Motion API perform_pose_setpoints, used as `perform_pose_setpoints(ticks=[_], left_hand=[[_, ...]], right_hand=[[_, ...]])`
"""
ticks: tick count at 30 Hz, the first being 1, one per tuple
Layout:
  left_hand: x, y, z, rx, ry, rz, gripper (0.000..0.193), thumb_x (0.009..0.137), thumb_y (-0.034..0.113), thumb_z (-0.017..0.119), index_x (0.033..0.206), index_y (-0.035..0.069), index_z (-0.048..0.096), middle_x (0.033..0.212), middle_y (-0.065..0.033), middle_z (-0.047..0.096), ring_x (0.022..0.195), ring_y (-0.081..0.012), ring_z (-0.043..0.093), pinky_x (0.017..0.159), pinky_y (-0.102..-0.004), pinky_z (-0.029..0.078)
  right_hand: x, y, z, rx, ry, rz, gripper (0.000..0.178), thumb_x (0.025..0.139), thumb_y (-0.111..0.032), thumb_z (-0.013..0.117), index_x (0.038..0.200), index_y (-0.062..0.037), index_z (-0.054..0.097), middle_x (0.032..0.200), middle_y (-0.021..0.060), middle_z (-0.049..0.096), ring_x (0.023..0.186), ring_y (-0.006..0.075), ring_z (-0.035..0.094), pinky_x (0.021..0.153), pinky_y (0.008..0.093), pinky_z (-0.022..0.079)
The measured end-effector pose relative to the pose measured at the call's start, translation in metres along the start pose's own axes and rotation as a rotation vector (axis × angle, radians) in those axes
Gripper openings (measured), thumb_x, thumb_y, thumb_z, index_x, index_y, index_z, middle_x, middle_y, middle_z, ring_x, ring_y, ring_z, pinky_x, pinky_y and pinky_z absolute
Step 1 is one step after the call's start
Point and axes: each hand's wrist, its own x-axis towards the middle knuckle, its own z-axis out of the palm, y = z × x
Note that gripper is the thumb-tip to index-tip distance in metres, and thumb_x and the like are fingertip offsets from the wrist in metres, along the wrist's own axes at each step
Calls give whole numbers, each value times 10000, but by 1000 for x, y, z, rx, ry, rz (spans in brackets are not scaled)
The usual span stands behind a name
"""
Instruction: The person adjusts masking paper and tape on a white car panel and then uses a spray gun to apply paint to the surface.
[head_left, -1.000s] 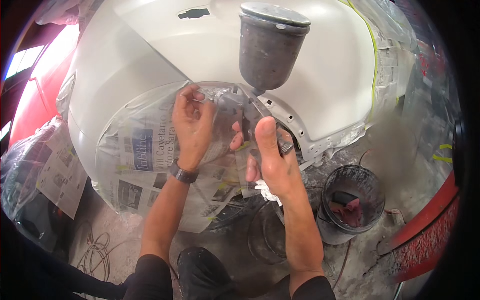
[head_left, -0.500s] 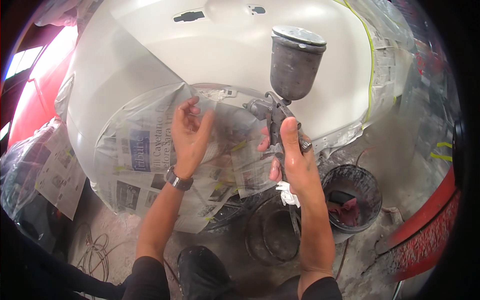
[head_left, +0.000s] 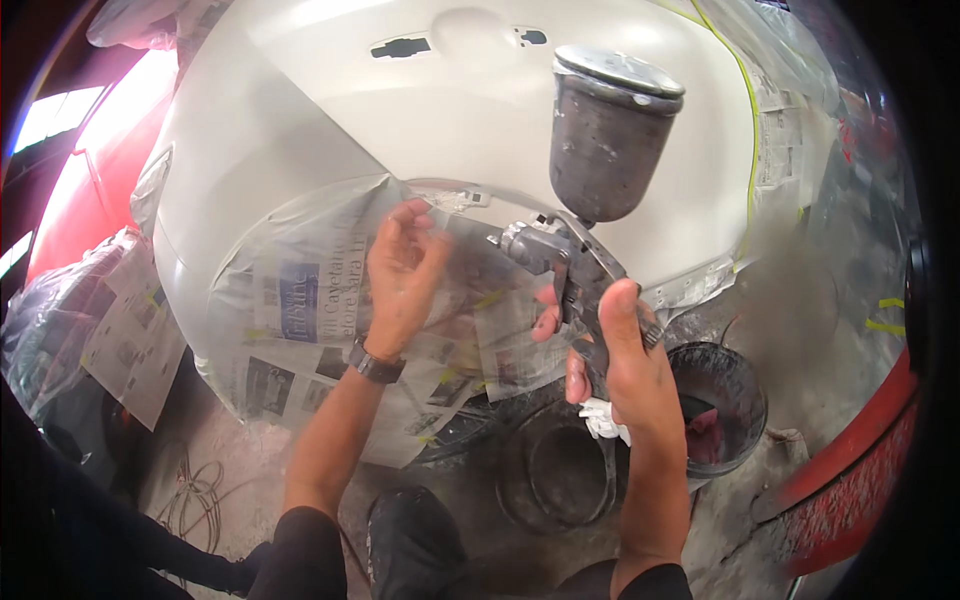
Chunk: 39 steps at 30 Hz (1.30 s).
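Observation:
My right hand (head_left: pixel 625 365) is wrapped round the handle of a grey spray gun (head_left: pixel 575 265), thumb up along its back. The gun's nozzle points left, toward my left hand. On top of the gun sits a tilted dark paint cup (head_left: pixel 612 135) with a silvery lid. A white crumpled wrap (head_left: pixel 603 420) shows below the grip. My left hand (head_left: pixel 405 285), with a watch on its wrist, is raised over the newspaper masking (head_left: pixel 300 300). Its fingers are loosely bent and the thumb stands apart; I see nothing held. The fingertips are near the masking's upper edge; contact cannot be made out.
A pale car body panel (head_left: pixel 450 110) with cut-out openings fills the far side, edged by yellow-green tape (head_left: pixel 752 130). Below right stands a black bucket (head_left: pixel 735 420) with a reddish cloth inside. Red parts (head_left: pixel 850 470) lie at right, and a coiled hose (head_left: pixel 190 505) at lower left.
The spray gun and my right hand sit a little further right and lower, and the cup looks larger. My left hand has shifted slightly right, its fingers more bent. The whole view has shifted too.

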Motion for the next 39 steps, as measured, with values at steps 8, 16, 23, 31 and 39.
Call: perform_pose_setpoints(ticks=[8, 16, 23, 31, 39], left_hand=[[-12, 16, 15, 57, 17, 43, 426, 926, -30, 665, 1316, -39, 496, 1135, -25, 504, 989, -55, 488, 875, -202, 458], [-25, 29, 31, -16, 27, 76, 444, 898, -58, 666, 1307, -27, 497, 1114, -20, 513, 953, -57, 502, 831, -204, 457], [-33, 33, 44, -54, 21, 145, 477, 852, -72, 703, 1281, -33, 496, 1094, -34, 535, 922, -62, 522, 777, -218, 474], [-15, 21, 36, -23, 85, 115, 444, 868, 1, 775, 1218, -7, 502, 1066, -29, 520, 849, -47, 490, 729, -191, 441], [-4, 14, 21, 18, 60, 80, 426, 877, 28, 786, 1202, 0, 512, 1037, -17, 504, 817, -31, 471, 698, -177, 428]], right_hand=[[-18, -17, -9, -32, -38, -52, 780, 967, -714, 494, 1181, 17, 663, 900, 15, 670, 516, 65, 498, 509, 242, 407], [-21, -20, -15, -152, 16, -102, 916, 962, -797, 314, 1230, 22, 624, 919, 88, 689, 492, 95, 521, 453, 225, 380], [-19, -16, -18, -142, 23, -125, 925, 965, -795, 291, 1235, 28, 616, 919, 112, 683, 490, 108, 510, 454, 230, 397], [-17, -14, -15, -109, 2, -161, 904, 978, -772, 311, 1225, 41, 620, 910, 115, 678, 489, 107, 504, 455, 238, 414], [-8, -5, -8, 78, 17, -29, 676, 951, -679, 578, 932, -15, 699, 606, -23, 519, 506, 51, 467, 500, 237, 357]])
